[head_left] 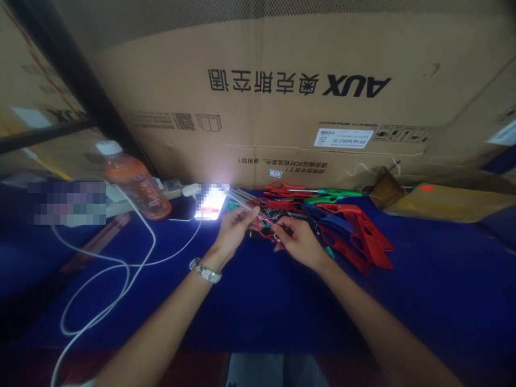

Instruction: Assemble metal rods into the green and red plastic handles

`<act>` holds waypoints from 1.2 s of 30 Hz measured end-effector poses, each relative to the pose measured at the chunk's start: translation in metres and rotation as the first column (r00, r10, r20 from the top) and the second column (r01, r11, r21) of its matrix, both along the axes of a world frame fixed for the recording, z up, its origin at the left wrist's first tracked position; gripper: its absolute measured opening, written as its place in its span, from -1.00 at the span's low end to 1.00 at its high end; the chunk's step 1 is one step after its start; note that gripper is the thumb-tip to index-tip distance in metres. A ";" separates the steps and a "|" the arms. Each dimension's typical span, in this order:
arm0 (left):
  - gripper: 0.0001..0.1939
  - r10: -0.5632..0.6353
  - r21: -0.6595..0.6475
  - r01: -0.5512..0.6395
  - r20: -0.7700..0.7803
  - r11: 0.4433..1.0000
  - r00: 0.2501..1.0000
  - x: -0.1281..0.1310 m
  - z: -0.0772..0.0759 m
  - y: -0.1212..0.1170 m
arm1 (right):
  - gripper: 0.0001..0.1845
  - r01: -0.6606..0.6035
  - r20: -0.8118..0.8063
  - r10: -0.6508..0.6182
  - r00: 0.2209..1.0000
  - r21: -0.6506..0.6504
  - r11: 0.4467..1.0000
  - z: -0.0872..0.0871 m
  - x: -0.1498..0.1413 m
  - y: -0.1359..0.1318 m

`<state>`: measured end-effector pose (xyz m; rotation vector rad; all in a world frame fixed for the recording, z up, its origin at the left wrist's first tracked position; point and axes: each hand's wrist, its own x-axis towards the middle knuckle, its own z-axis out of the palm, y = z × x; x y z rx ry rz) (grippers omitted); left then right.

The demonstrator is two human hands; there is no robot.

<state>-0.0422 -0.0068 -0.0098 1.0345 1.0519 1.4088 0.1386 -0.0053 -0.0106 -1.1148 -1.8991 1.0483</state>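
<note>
My left hand (pixel 233 234), with a pale-banded watch on its wrist, pinches the front part of a red long-nosed lighter (pixel 265 230). A metal tube (pixel 241 200) points up and left from near those fingers. At the other end of the red body, my right hand (pixel 300 242) is closed with thumb and fingers around it. Small inner parts of the lighter are partly hidden by the fingers. Just beyond the hands lies a heap of red lighter pieces (pixel 278 204), blue ones (pixel 332 219) and metal tubes. A green lighter (pixel 338 194) with a metal nozzle rests at the back.
Red handle shells (pixel 368 239) spread to the right, near a yellowish packet (pixel 451 204). To the left are a lit phone (pixel 212 202), a drink bottle (pixel 139 185) and a looping white cable (pixel 124 290). A large carton (pixel 258 123) stands behind the blue tabletop (pixel 258 312).
</note>
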 end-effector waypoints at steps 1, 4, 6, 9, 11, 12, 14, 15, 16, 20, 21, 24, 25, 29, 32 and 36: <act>-0.62 -0.016 -0.027 0.017 0.040 0.999 0.999 0.000 0.000 0.000 | -0.68 0.001 0.002 -0.001 1.000 0.003 1.000 -0.001 0.001 0.000; -0.63 -0.061 -0.107 0.075 0.124 0.991 0.990 0.000 0.000 0.000 | -0.69 0.005 -0.003 -0.005 1.000 0.012 1.000 -0.003 0.002 0.000; -0.63 -0.059 -0.101 0.070 0.102 0.992 0.993 -0.001 -0.001 0.000 | -0.69 0.006 -0.009 -0.006 1.000 0.018 1.000 -0.003 0.002 -0.001; -0.64 0.000 -0.023 0.000 -0.005 1.000 1.000 -0.001 -0.002 0.000 | -0.69 -0.009 0.009 0.009 1.000 0.019 1.000 -0.004 0.003 -0.002; -0.64 0.034 0.010 -0.033 -0.055 0.999 0.998 0.000 -0.002 0.000 | -0.70 0.007 0.095 -0.013 0.995 0.062 0.998 -0.003 0.003 -0.003; -0.64 0.043 0.018 -0.042 -0.073 0.999 0.996 0.000 -0.002 0.000 | -0.73 0.035 0.156 -0.053 0.986 0.115 0.993 -0.003 0.003 -0.003; -0.64 0.055 0.032 -0.052 -0.100 0.998 0.994 0.002 -0.002 0.000 | -0.82 0.109 0.251 -0.179 0.951 0.270 0.957 0.000 0.001 -0.005; -0.64 0.060 0.038 -0.056 -0.111 0.998 0.992 0.003 -0.002 -0.001 | -0.82 0.134 0.271 -0.238 0.933 0.354 0.926 0.003 -0.001 -0.006; -0.64 0.067 0.045 -0.061 -0.121 0.997 0.990 0.003 -0.003 -0.001 | -0.78 0.142 0.279 -0.282 0.918 0.433 0.890 0.005 -0.003 -0.006; -0.63 0.081 0.066 -0.072 -0.144 0.995 0.986 0.004 -0.005 0.000 | -0.84 0.081 0.294 -0.349 0.890 0.651 0.755 0.012 -0.012 -0.005; -0.63 0.084 0.068 -0.074 -0.150 0.995 0.985 0.005 -0.005 0.000 | -0.86 0.075 0.289 -0.360 0.887 0.679 0.731 0.013 -0.014 -0.005; -0.63 0.093 0.070 -0.083 -0.164 0.994 0.982 0.005 -0.005 0.000 | -0.85 0.082 0.258 -0.374 0.891 0.718 0.691 0.010 -0.015 -0.003; -0.63 0.095 0.069 -0.085 -0.162 0.994 0.982 0.005 -0.005 0.000 | -0.85 0.083 0.250 -0.372 0.894 0.723 0.685 0.009 -0.014 -0.003; -0.63 0.098 0.069 -0.089 -0.141 0.994 0.985 0.006 -0.004 0.000 | -0.85 0.075 0.248 -0.352 0.903 0.713 0.697 0.005 -0.014 -0.004; -0.63 0.101 0.076 -0.091 -0.140 0.993 0.985 0.006 -0.004 -0.001 | -0.85 0.109 0.213 -0.329 0.920 0.666 0.738 0.004 -0.016 -0.006; -0.65 0.068 0.118 -0.050 -0.156 0.992 0.985 0.005 -0.001 -0.002 | -0.88 0.204 -0.065 -0.194 0.979 0.400 0.894 0.003 -0.018 -0.002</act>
